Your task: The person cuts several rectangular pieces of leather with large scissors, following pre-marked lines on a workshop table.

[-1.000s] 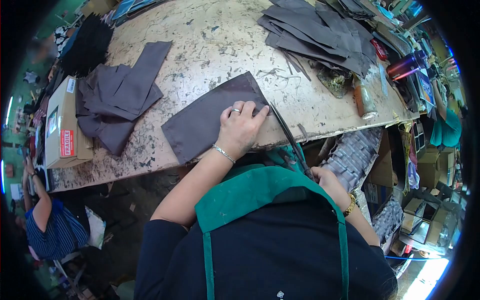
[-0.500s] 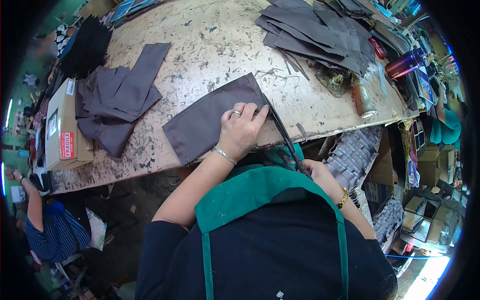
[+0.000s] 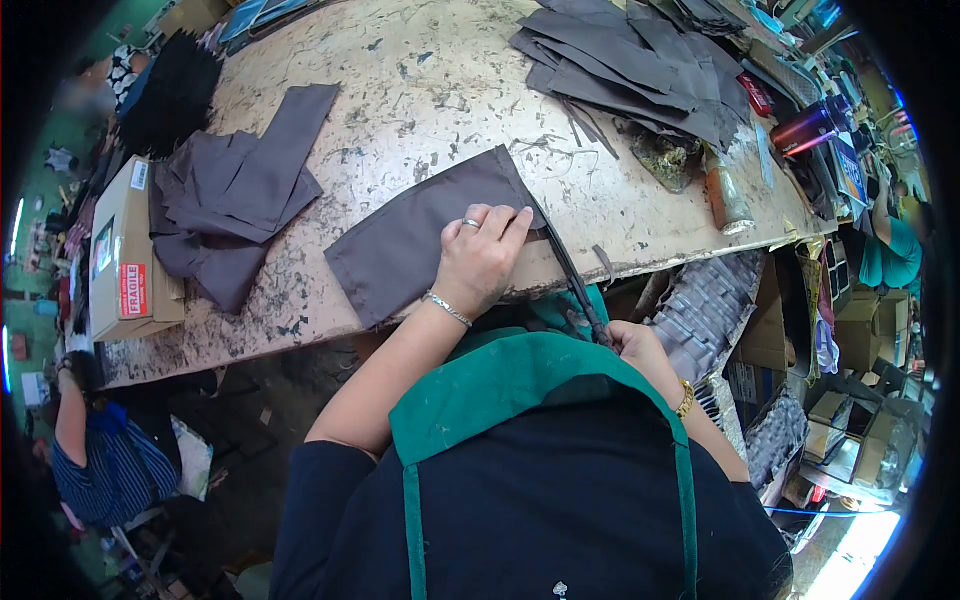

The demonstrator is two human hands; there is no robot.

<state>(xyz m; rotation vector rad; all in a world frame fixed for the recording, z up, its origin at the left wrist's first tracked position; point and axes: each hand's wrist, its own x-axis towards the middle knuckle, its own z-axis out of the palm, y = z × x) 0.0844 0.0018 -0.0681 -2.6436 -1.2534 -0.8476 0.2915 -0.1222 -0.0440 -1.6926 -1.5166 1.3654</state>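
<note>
My left hand (image 3: 476, 258), with a ring and a bracelet, lies on a dark brown fabric panel (image 3: 400, 240) and presses it to the worktable (image 3: 430, 110). Its fingers are slightly bent and a little apart. My right hand (image 3: 636, 345) is closed around the handles of long dark scissors (image 3: 572, 275) at the table's front edge. The scissors' blades run along the panel's right edge, close to my left fingertips. From here I cannot make out how far apart the blades are.
A pile of brown fabric pieces (image 3: 235, 190) leans against a cardboard box (image 3: 135, 255) at the left. Another pile (image 3: 640, 70) lies at the back right, near a bottle (image 3: 805, 127) and a can (image 3: 728, 195). A co-worker in a striped top (image 3: 115, 465) is at the far left.
The scissors and my right hand have shifted slightly, and my left fingertips have drawn a little to the left. The fabric panel stays in place.
</note>
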